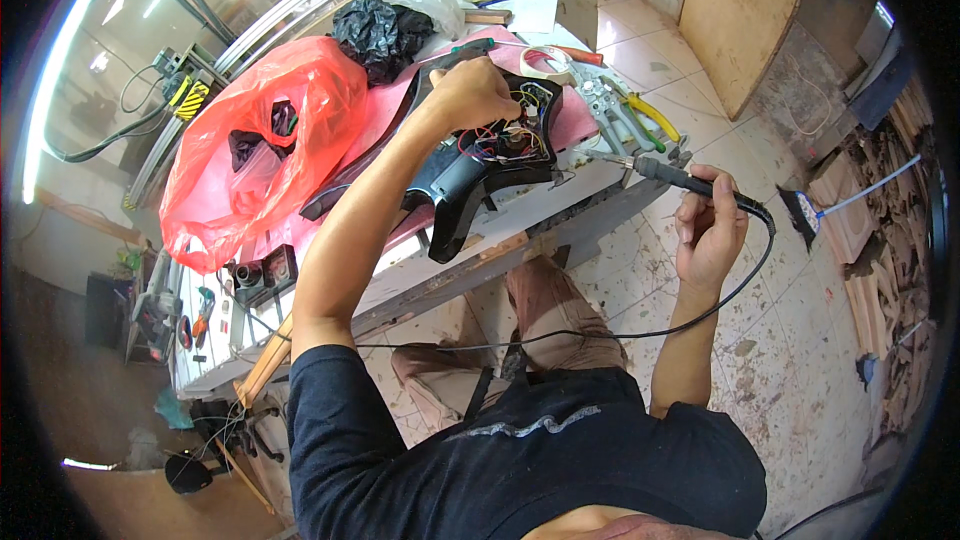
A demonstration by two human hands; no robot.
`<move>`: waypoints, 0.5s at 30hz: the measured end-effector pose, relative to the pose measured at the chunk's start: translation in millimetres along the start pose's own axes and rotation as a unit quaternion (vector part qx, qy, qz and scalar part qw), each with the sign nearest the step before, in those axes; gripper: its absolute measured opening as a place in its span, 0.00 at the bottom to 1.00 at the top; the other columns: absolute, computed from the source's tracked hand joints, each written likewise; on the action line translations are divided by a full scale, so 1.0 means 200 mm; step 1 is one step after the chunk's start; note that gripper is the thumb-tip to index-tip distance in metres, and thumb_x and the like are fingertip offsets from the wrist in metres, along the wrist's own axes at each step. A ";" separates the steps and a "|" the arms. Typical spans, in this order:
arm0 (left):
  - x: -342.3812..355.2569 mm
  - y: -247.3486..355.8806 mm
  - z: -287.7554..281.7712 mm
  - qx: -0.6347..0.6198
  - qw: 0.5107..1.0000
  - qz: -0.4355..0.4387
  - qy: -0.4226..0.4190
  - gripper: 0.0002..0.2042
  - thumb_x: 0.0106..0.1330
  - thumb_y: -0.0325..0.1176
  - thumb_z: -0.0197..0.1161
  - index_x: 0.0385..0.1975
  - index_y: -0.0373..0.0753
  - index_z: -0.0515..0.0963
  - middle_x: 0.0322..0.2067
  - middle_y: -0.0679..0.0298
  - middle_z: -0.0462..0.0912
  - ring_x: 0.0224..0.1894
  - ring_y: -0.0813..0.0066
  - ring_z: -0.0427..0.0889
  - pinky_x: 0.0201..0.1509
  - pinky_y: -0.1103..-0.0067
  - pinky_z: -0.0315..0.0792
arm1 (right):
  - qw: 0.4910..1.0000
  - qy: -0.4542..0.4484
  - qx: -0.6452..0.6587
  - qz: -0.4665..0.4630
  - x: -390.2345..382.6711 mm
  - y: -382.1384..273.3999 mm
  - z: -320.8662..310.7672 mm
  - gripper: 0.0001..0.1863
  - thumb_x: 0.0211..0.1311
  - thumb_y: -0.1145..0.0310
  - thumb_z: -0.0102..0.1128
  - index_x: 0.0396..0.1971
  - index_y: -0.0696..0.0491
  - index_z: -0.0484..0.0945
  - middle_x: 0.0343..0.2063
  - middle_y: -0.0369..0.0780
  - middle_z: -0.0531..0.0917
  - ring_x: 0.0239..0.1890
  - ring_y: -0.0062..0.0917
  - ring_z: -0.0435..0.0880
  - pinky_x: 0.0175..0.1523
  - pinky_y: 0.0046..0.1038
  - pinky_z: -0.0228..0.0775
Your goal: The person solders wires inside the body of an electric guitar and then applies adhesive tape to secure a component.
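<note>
My right hand (712,230) grips a soldering iron (665,173) by its dark handle, with the tip pointing left over the table's right edge. A black cable trails from the iron across my lap to the left. My left hand (475,95) is closed over an opened black plastic housing (460,225); what its fingers pinch, if anything, is hidden. Coloured wires (490,143) spread inside the housing beside a dark blue-grey cylindrical part (446,178). The iron's tip is apart from the housing.
A red plastic bag (335,90) and a black bag (385,35) crowd the table's left and back. Yellow-handled pliers (652,115), a tape roll (545,63) and a red-handled screwdriver (580,56) lie beyond the housing. A broom (800,220) and stacked wood pieces (880,310) are at right.
</note>
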State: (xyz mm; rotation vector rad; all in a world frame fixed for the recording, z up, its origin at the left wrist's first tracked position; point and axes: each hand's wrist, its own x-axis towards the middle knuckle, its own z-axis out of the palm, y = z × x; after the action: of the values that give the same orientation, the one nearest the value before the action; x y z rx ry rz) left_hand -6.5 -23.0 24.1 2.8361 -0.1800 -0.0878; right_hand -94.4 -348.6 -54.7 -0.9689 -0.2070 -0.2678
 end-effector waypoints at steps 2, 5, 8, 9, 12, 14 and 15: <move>-0.01 0.01 0.00 0.030 1.000 -0.004 0.010 0.13 0.49 0.45 0.69 0.23 0.41 0.89 0.21 0.59 0.83 0.33 0.61 0.85 0.44 0.50 0.69 | 1.000 -0.002 -0.008 -0.001 0.00 0.00 -0.01 0.17 0.80 0.59 0.54 0.42 0.58 0.84 0.16 0.35 0.80 0.12 0.10 0.68 0.17 0.13 0.53; -0.03 0.00 0.05 0.034 0.999 0.024 0.013 0.13 0.49 0.46 0.70 0.24 0.41 0.89 0.30 0.60 0.85 0.41 0.59 0.85 0.44 0.51 0.68 | 1.000 -0.002 -0.007 -0.004 0.00 0.00 0.01 0.17 0.79 0.59 0.54 0.42 0.58 0.84 0.17 0.35 0.80 0.12 0.10 0.67 0.16 0.13 0.53; -0.02 -0.01 0.09 -0.007 1.000 0.019 0.005 0.12 0.44 0.44 0.74 0.24 0.43 0.91 0.26 0.57 0.89 0.38 0.55 0.87 0.50 0.56 0.64 | 1.000 -0.004 -0.006 -0.003 -0.01 -0.01 0.01 0.17 0.79 0.59 0.54 0.42 0.58 0.84 0.16 0.35 0.80 0.12 0.10 0.67 0.17 0.13 0.53; -0.02 -0.01 0.08 -0.007 1.000 0.019 0.005 0.12 0.44 0.44 0.74 0.24 0.43 0.91 0.26 0.57 0.89 0.38 0.55 0.87 0.50 0.56 0.64 | 1.000 -0.004 -0.006 -0.003 -0.01 -0.01 0.01 0.17 0.79 0.59 0.54 0.42 0.58 0.84 0.16 0.35 0.80 0.12 0.10 0.67 0.17 0.13 0.53; -0.01 -0.02 0.05 0.021 0.999 0.008 -0.046 0.13 0.50 0.45 0.71 0.27 0.43 0.90 0.41 0.61 0.84 0.51 0.57 0.82 0.48 0.49 0.66 | 1.000 -0.005 -0.010 -0.003 -0.01 -0.01 0.01 0.17 0.79 0.59 0.55 0.41 0.58 0.84 0.16 0.35 0.80 0.12 0.10 0.67 0.17 0.13 0.53; -0.01 -0.02 0.03 0.004 1.000 0.025 0.007 0.12 0.50 0.44 0.71 0.26 0.43 0.90 0.41 0.62 0.83 0.51 0.58 0.81 0.50 0.49 0.65 | 1.000 -0.003 -0.013 -0.004 -0.01 -0.01 0.01 0.17 0.79 0.59 0.55 0.41 0.58 0.84 0.16 0.35 0.80 0.11 0.10 0.66 0.17 0.13 0.53; -0.01 -0.02 0.04 0.005 1.000 0.025 0.008 0.12 0.50 0.44 0.71 0.26 0.43 0.90 0.41 0.62 0.83 0.51 0.58 0.81 0.50 0.49 0.65 | 1.000 -0.004 -0.012 -0.004 -0.01 -0.01 0.01 0.17 0.79 0.59 0.55 0.41 0.58 0.84 0.16 0.35 0.80 0.11 0.10 0.66 0.17 0.13 0.53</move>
State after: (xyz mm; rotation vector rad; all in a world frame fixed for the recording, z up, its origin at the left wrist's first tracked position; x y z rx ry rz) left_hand -9.1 -20.7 16.0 2.8389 -0.2474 -0.0537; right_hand -96.8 -347.7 -51.7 -0.9938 -0.2156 -0.2742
